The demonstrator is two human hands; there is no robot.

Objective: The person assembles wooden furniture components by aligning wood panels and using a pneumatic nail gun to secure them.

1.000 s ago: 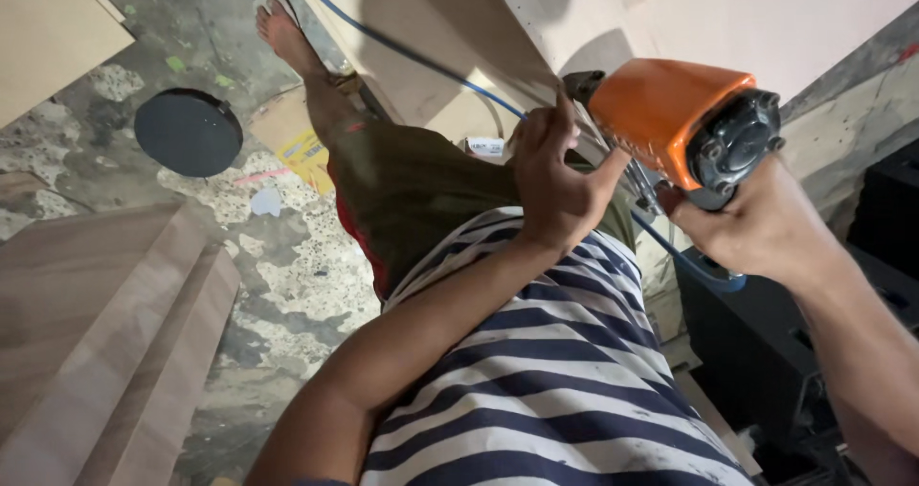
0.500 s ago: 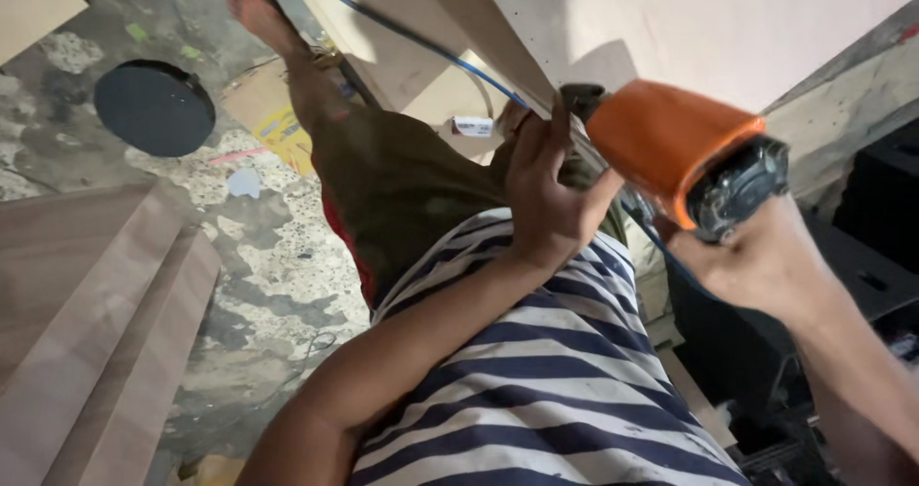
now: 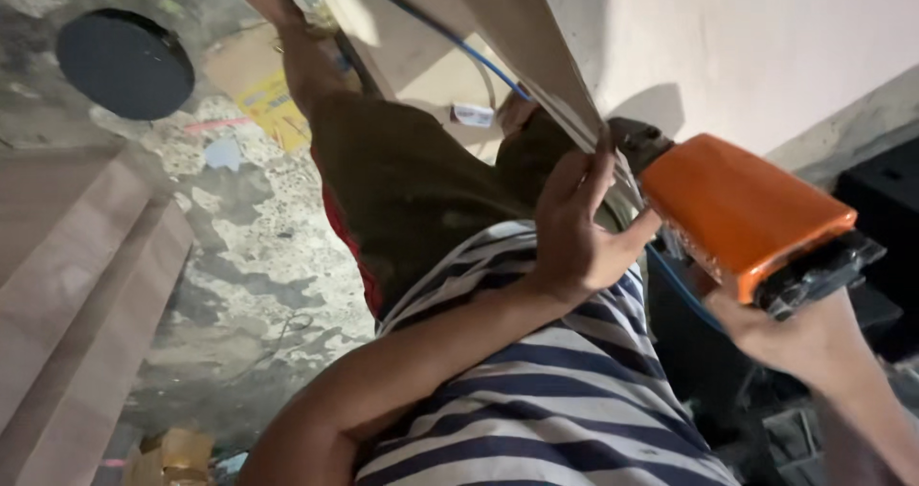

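i see the orange power tool (image 3: 742, 220) at the middle of things, its dark nose pressed against the edge of a pale wooden board (image 3: 536, 36) that slants up and away. my right hand (image 3: 799, 338) is wrapped around the tool's black rear end from below, carrying its weight, i judge. my left hand (image 3: 574, 232) sits just left of the nose, fingers curled on the thin edge strip, thumb touching the orange body, likely to steady the strip where the tool meets it. a blue cord (image 3: 459, 45) runs along the board above that hand. below both hands are my striped shirt (image 3: 536, 400) and, further left, the mottled floor (image 3: 249, 247) with a dark round disc (image 3: 124, 63).
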